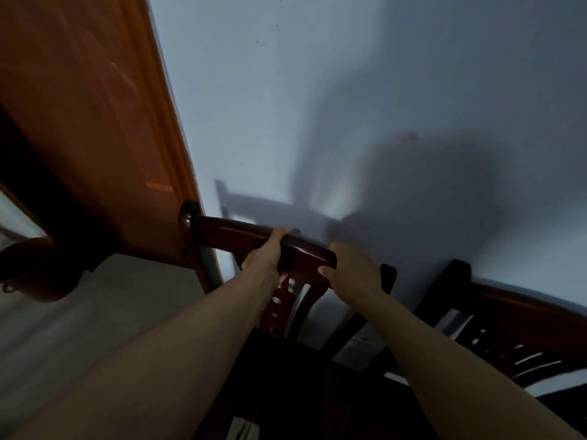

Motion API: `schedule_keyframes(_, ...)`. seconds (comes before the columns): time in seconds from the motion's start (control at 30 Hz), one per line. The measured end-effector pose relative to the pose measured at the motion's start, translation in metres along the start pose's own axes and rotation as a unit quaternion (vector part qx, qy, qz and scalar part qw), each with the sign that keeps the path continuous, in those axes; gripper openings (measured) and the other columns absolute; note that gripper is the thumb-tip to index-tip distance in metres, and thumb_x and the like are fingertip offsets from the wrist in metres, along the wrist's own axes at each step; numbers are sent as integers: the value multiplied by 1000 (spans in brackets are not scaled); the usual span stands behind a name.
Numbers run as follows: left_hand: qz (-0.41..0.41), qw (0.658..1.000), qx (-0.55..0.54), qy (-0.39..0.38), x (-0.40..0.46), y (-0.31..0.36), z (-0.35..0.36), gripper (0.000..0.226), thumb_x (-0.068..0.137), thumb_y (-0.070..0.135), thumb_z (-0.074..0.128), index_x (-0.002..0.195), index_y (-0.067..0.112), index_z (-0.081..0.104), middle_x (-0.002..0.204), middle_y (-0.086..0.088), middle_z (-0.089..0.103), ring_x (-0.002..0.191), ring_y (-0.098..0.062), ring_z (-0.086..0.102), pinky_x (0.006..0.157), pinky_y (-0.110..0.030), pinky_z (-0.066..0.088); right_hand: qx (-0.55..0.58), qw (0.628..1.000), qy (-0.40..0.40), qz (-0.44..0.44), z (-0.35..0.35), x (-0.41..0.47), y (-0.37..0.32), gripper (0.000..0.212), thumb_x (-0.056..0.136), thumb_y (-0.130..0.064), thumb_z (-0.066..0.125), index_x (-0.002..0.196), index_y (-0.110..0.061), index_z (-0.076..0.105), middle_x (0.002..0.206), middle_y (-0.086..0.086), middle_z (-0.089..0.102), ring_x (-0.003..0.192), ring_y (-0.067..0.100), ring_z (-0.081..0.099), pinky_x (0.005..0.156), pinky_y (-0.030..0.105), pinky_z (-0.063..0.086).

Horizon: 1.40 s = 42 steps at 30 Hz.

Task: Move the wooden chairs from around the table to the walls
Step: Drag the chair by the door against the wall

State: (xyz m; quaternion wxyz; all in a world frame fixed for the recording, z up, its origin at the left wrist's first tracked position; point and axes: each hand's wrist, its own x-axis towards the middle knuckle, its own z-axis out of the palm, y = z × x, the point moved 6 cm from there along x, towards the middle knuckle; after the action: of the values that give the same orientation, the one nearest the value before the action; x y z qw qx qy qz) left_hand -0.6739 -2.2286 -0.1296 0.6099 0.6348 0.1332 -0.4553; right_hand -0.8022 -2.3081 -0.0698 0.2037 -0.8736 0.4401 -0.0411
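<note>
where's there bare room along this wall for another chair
Bare floor lies left of the held chair, between the door and the pot. Right is crowded: a second chair sits close beside the right hand.

Under the fingers of the left hand (265, 254) and right hand (352, 268), the chair's top rail (235, 231) is dark reddish wood, polished and glossy. Left of the fingers, the door (95, 122) is orange-brown varnished wood; beyond them, the wall (317, 90) is smooth, matt paint.
</note>
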Motion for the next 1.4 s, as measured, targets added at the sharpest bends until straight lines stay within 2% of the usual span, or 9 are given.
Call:
schedule_keyframes(0.13,-10,1000,1,-11,23,4,18,77,63,44,77,124,4,54,114,-11,65,88,-24,68,52,-29,52,22,999,23,-4,-1,20,6,22,88,-24,60,103,-8,58,103,14,63,98,29,57,78,35,44)
schedule_keyframes(0.3,-6,1000,-1,-23,41,8,28,80,59,46,80,124,4,56,115,-11,64,91,-25,68,58,-32,54,33,999,39,0,2,34,12,22,89,-21,59,104,-5,58,106,16,62,100,30,55,76,34,43)
schedule_keyframes(0.5,-12,999,9,-40,53,9,38,83,59,48,81,123,3,55,109,-12,67,79,-23,69,40,-24,50,30,999,43,10,7,46,21,23,91,-22,55,107,-5,56,107,17,63,99,31,57,72,33,43)
schedule_keyframes(0.63,-8,999,16,-33,54,7,44,87,58,50,81,125,2,53,116,-13,63,83,-25,68,35,-23,48,40,998,48,9,6,50,26,23,91,-19,56,107,-3,57,105,17,64,95,29,58,70,30,41)
schedule_keyframes(0.93,-9,998,40,-37,45,7,44,85,62,54,78,125,3,52,106,-14,66,72,-25,66,33,-23,47,41,998,48,9,9,44,26,20,92,-16,52,106,-3,55,105,17,62,97,31,58,72,34,44)
schedule_keyframes(1.07,-1,998,53,-46,37,7,42,86,66,55,75,129,4,49,102,-13,64,71,-25,65,43,-28,48,-11,1000,13,10,15,40,27,43,90,-24,56,127,-6,44,125,18,53,113,33,50,91,39,43)
schedule_keyframes(1.2,11,996,74,-58,22,7,35,69,77,49,70,129,8,50,109,-11,64,65,-19,59,43,-27,43,-48,999,-13,4,19,32,26,76,84,-36,62,144,-10,23,144,18,37,130,36,34,108,45,27)
schedule_keyframes(1.33,19,992,108,-56,0,7,24,54,85,45,63,123,8,54,111,-9,65,62,-15,56,46,-28,38,-38,999,-35,-11,17,23,19,89,80,-41,64,148,-14,13,153,13,22,139,35,21,114,50,20)
schedule_keyframes(1.4,23,991,114,-60,-12,6,18,52,86,44,61,124,8,54,116,-10,63,71,-17,58,58,-28,43,-26,999,-46,-10,15,15,14,91,80,-43,64,148,-15,11,156,12,16,141,33,14,115,50,19)
